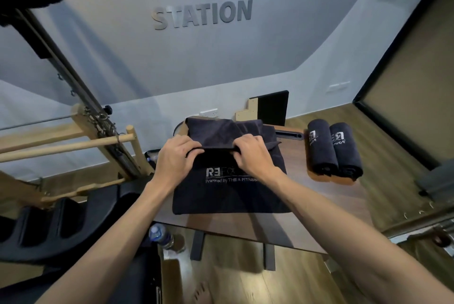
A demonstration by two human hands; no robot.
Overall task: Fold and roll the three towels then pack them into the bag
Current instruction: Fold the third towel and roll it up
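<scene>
Both hands, left hand [175,156] and right hand [253,154], pinch folded edge of dark towel [231,193] lying lengthwise away from camera on table [326,205], logo upright

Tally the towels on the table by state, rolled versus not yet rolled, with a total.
Rolled towels: 2, the left roll and the right roll, side by side.
Unrolled towel: 1, gripped by the left hand and the right hand.
Total: 3
</scene>
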